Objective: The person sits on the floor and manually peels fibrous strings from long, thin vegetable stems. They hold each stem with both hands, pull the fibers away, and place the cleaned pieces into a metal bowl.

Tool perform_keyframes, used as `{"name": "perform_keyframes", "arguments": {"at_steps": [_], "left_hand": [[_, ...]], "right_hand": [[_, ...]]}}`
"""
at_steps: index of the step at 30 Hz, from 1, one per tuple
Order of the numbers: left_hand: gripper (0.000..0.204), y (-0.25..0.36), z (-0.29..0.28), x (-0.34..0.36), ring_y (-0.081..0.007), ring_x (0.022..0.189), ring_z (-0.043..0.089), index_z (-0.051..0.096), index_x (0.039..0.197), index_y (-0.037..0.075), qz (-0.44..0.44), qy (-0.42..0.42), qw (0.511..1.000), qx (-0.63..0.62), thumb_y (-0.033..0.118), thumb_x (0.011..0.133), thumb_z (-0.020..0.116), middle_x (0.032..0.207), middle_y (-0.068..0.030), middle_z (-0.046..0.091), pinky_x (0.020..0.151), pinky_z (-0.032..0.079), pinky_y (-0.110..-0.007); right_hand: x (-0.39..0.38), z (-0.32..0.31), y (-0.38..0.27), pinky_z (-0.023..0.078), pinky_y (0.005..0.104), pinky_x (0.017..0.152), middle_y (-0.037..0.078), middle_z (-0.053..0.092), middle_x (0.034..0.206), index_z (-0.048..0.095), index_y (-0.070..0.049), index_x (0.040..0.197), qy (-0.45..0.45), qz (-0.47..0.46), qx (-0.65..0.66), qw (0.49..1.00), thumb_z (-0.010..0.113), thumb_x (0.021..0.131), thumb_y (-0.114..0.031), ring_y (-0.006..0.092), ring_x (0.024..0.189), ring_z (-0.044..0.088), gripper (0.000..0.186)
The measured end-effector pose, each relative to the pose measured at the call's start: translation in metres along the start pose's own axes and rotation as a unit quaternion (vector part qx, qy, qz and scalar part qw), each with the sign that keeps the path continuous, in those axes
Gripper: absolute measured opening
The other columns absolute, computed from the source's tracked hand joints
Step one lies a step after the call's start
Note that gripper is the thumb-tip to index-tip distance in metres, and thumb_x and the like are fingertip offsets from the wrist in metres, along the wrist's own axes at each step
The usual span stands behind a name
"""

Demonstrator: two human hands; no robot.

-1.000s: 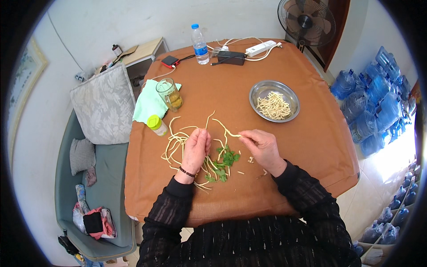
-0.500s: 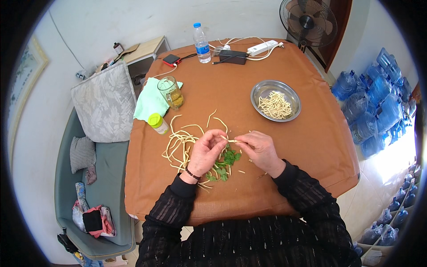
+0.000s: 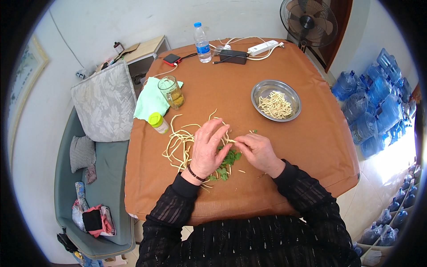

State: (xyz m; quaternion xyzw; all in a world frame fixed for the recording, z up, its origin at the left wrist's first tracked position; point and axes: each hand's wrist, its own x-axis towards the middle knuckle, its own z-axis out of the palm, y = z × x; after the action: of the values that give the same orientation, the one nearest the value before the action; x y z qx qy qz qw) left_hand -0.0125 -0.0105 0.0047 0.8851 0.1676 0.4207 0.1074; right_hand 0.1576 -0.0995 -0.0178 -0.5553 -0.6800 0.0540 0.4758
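Between my hands is a pale long bean (image 3: 229, 140), one end pinched between the thumb and fingers of my right hand (image 3: 259, 153). My left hand (image 3: 207, 147) is open beside it, thumb and fingers apart. Partly under that hand lies a loose tangle of pale long beans (image 3: 174, 145). Green leaves (image 3: 229, 157) with short stems lie on the table below the two hands, partly covered by the left one. Farther off to the right, a round metal bowl (image 3: 295, 116) contains many short bean pieces (image 3: 275, 105).
A brown-covered table (image 3: 307, 151) bears a glass mug (image 3: 171, 92), a green-lidded jar (image 3: 158, 123), a mint cloth (image 3: 149, 100), a water bottle (image 3: 203, 46), a black adapter (image 3: 233, 56) and a power strip (image 3: 263, 47). A fan (image 3: 308, 22) stands beyond; blue water jugs (image 3: 380, 100) are at right.
My left hand has opened and lifted its fingers off the bean, shifting slightly up. My right hand still pinches the bean in nearly the same place. A small green bit now shows beyond the right hand.
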Motion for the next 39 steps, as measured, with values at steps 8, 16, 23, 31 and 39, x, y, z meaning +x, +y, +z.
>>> {"name": "perform_keyframes", "arguments": {"at_steps": [8, 16, 23, 31, 39], "left_hand": [[0.013, -0.007, 0.005, -0.008, -0.0275, 0.086, 0.062, 0.065, 0.089, 0.007, -0.020, -0.049, 0.998, -0.042, 0.010, 0.077, 0.070, 0.088, -0.0079, 0.064, 0.074, 0.048, -0.038], [0.012, 0.000, 0.007, -0.009, -0.0298, 0.073, 0.061, 0.063, 0.088, 0.005, -0.078, -0.069, 0.993, -0.056, 0.011, 0.079, 0.068, 0.076, -0.0104, 0.062, 0.063, 0.048, -0.039], [0.010, 0.003, 0.011, -0.011, -0.0312, 0.072, 0.060, 0.063, 0.085, 0.005, -0.110, -0.086, 0.988, -0.068, 0.013, 0.078, 0.066, 0.076, -0.0110, 0.062, 0.062, 0.048, -0.040], [0.010, 0.007, 0.017, -0.018, -0.0329, 0.067, 0.061, 0.062, 0.084, 0.006, -0.184, -0.100, 0.974, -0.091, 0.014, 0.080, 0.063, 0.075, -0.0142, 0.061, 0.058, 0.048, -0.039], [0.009, 0.008, 0.023, -0.022, -0.0237, 0.059, 0.059, 0.061, 0.085, 0.005, -0.239, -0.033, 0.952, -0.188, 0.014, 0.086, 0.060, 0.071, -0.0086, 0.061, 0.053, 0.047, -0.032]], "right_hand": [[-0.002, 0.006, 0.002, 0.048, 0.0378, 0.061, 0.012, 0.064, 0.078, 0.064, -0.004, 0.090, 0.013, -0.008, 0.012, 1.000, 0.064, 0.085, -0.012, 0.0298, 0.069, 0.062, 0.010], [0.000, 0.002, -0.003, 0.048, 0.0358, 0.058, 0.013, 0.062, 0.074, 0.063, -0.001, 0.090, -0.009, -0.015, -0.026, 1.000, 0.064, 0.083, -0.006, 0.0283, 0.066, 0.061, 0.008], [0.000, 0.006, -0.004, 0.047, 0.0383, 0.061, 0.010, 0.057, 0.074, 0.058, -0.005, 0.083, 0.002, -0.070, -0.110, 0.991, 0.064, 0.079, -0.008, 0.0281, 0.070, 0.058, 0.008], [-0.003, 0.007, -0.003, 0.047, 0.0393, 0.061, 0.010, 0.053, 0.072, 0.053, -0.006, 0.079, -0.049, -0.082, -0.152, 0.984, 0.062, 0.080, -0.010, 0.0289, 0.069, 0.057, 0.009], [0.000, 0.001, 0.006, 0.046, 0.0319, 0.057, 0.007, 0.060, 0.070, 0.057, -0.005, 0.083, -0.168, 0.075, 0.132, 0.974, 0.050, 0.095, -0.020, 0.0199, 0.061, 0.060, 0.020]]}}
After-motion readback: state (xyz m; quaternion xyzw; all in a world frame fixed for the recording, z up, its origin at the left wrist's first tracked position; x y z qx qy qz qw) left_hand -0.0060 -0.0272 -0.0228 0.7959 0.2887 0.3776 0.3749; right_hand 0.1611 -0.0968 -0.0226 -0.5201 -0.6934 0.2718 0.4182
